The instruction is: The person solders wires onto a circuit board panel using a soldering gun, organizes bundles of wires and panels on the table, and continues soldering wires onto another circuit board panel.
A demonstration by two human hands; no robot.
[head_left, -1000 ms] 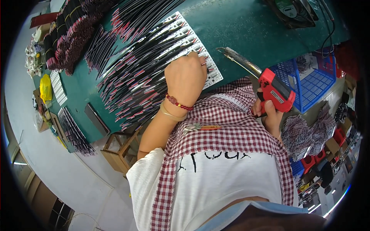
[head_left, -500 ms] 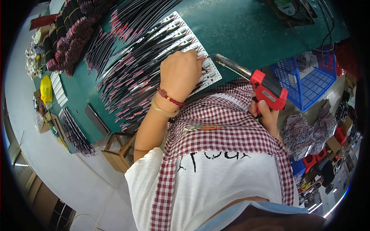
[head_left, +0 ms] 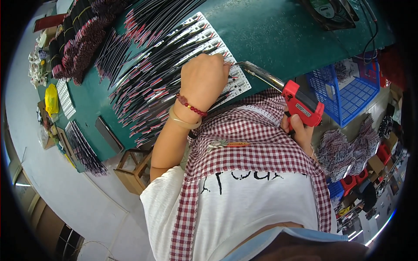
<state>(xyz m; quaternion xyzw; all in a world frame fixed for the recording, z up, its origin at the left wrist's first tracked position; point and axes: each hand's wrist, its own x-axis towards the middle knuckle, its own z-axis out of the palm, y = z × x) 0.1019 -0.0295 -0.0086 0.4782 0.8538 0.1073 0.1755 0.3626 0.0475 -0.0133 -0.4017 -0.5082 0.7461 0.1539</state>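
Observation:
My right hand (head_left: 300,130) is wrapped round the grip of a red soldering gun (head_left: 300,104). The gun's metal barrel slants up and left, and its tip lies by the fingertips of my left hand (head_left: 203,78). That hand is closed in a pinch above a white circuit board panel (head_left: 240,85), on a thin wire largely hidden by the fingers. Many black wires (head_left: 161,82) with red and white ends fan out leftward from the panel, some passing under my left hand. Small solder pads and red wire ends show along the panel's right side.
The green table (head_left: 270,35) carries wire bundles (head_left: 78,39) at far left, a yellow bag (head_left: 51,99), another white panel (head_left: 66,99) and a dark flat case (head_left: 109,134). A fan (head_left: 328,13) stands at far right. Below it is a blue basket (head_left: 348,95); a wooden stool (head_left: 133,172) is left.
My left hand and wrist have shifted very slightly up. The soldering gun has moved a touch, with its tip still beside my left fingertips.

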